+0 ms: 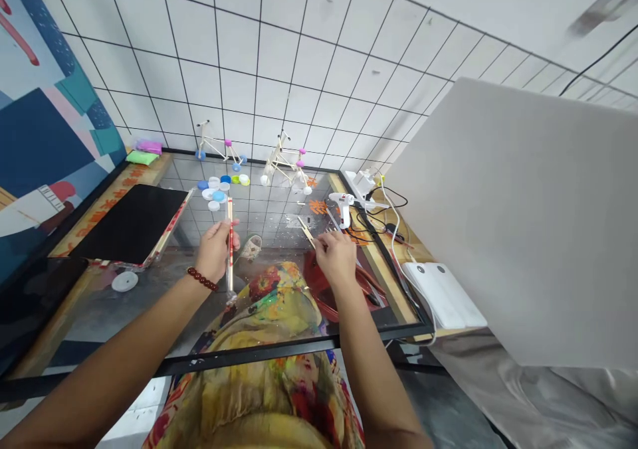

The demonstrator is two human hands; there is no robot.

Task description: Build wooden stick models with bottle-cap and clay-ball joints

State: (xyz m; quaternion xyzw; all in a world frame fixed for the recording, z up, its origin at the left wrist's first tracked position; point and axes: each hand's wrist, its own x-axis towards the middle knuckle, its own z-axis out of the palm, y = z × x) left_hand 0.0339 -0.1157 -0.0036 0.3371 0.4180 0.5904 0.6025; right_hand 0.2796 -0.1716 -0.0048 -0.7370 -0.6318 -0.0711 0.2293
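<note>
My left hand (215,248) is closed around a long thin stick (230,236) with red markings, held upright over the glass table (149,283). A bead bracelet sits on that wrist. My right hand (337,258) is closed in a pinch on a short pale wooden stick (306,230) that points up and to the left. A white glue gun (343,204) lies just beyond my right hand, its cable trailing right. Several coloured bottle caps (219,188) lie further back on the table.
Two small stick models with cap wheels (286,160) stand by the tiled wall. A black board (130,223) and a white cap (124,281) lie at left. A white power strip (441,293) and a large white panel (523,223) are at right.
</note>
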